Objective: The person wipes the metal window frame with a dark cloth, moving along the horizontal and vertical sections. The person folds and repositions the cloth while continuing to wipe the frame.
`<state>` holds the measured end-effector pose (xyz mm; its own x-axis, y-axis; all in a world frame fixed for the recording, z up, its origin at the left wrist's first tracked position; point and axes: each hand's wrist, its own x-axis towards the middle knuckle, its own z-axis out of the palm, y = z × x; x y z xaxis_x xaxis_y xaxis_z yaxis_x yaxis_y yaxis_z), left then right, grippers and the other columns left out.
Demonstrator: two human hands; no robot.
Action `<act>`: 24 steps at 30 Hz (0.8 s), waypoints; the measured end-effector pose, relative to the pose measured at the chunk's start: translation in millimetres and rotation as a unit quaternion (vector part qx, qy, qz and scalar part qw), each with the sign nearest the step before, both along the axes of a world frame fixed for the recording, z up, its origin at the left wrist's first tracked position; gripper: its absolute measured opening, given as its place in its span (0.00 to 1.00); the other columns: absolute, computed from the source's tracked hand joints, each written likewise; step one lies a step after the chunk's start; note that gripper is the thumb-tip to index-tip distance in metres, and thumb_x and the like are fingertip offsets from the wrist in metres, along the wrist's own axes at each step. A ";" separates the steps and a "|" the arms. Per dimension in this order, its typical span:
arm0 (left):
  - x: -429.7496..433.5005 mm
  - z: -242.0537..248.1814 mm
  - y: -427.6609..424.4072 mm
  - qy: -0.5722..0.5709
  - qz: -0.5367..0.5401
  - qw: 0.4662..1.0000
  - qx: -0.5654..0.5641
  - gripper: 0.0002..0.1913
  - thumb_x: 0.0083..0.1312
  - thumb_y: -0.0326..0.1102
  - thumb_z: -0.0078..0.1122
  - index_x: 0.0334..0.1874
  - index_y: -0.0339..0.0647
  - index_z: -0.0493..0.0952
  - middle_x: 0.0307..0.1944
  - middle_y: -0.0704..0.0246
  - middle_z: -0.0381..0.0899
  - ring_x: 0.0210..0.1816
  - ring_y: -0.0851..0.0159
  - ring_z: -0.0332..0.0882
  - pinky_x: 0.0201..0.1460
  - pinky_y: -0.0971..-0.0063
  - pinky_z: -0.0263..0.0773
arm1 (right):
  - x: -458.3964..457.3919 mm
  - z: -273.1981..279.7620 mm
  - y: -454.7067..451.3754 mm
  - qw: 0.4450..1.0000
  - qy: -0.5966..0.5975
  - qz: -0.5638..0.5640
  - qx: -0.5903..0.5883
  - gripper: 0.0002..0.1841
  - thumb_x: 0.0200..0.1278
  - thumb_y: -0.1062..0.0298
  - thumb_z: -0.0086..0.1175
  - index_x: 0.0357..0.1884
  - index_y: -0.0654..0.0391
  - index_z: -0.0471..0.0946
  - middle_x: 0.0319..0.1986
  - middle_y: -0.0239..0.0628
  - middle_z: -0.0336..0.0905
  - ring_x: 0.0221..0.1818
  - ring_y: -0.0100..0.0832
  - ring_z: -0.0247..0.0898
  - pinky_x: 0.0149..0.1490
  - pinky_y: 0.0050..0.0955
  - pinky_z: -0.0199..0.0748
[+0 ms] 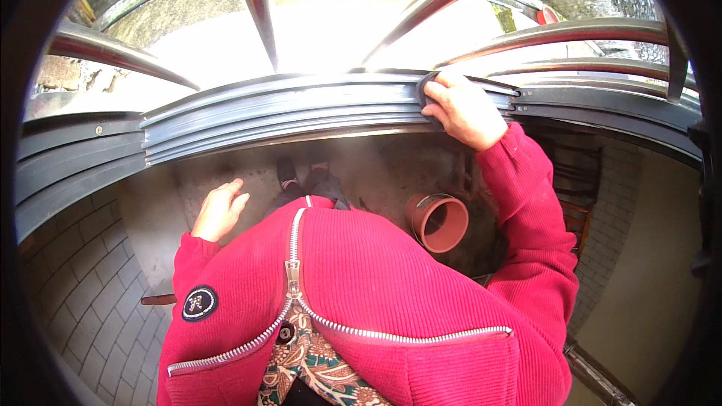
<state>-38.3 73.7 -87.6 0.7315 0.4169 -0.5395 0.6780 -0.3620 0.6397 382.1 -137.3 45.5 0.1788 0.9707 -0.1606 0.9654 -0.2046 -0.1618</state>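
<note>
My right hand (465,110) grips a dark cloth (430,96) and presses it against the grooved metal window track (293,110), close to the track's right end. Part of the cloth is hidden under my fingers. My left hand (219,211) hangs below the track at the left, fingers apart, holding nothing. A reddish bucket (445,223) with a wire handle stands on the floor below my right forearm; what it holds is too dark to tell.
Metal bars (254,5) stand just outside the window. Dark frame sections (73,146) flank the track on both sides. Wooden furniture (575,203) stands at the right by a tiled wall. My shoes (287,175) are on the grey floor below the sill.
</note>
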 end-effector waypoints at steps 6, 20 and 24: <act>-7.7 -2.2 6.5 0.027 0.052 0.998 -0.021 0.24 0.69 0.38 0.61 0.61 0.28 0.76 0.49 0.49 0.83 0.49 0.48 0.82 0.54 0.63 0.76 | -35.1 28.6 -57.6 0.947 0.246 -0.094 -0.184 0.06 0.62 0.67 0.59 0.31 0.59 0.81 0.31 0.48 0.80 0.36 0.51 0.80 0.42 0.44 0.79; 20.2 -11.3 13.5 -0.002 -0.047 0.999 0.024 0.25 0.67 0.39 0.63 0.61 0.28 0.76 0.53 0.46 0.81 0.56 0.45 0.80 0.60 0.61 0.74 | 6.5 -6.0 -106.5 0.863 -0.093 -0.350 0.351 0.08 0.66 0.73 0.60 0.45 0.61 0.83 0.38 0.45 0.85 0.42 0.42 0.83 0.49 0.32 0.79; 11.2 -13.2 6.9 0.016 -0.039 0.999 0.005 0.26 0.66 0.39 0.63 0.62 0.28 0.76 0.49 0.48 0.82 0.53 0.45 0.81 0.57 0.61 0.74 | 33.9 -25.3 -73.5 0.916 -0.237 -0.282 0.159 0.13 0.71 0.58 0.55 0.32 0.55 0.82 0.31 0.44 0.83 0.37 0.45 0.80 0.43 0.44 0.77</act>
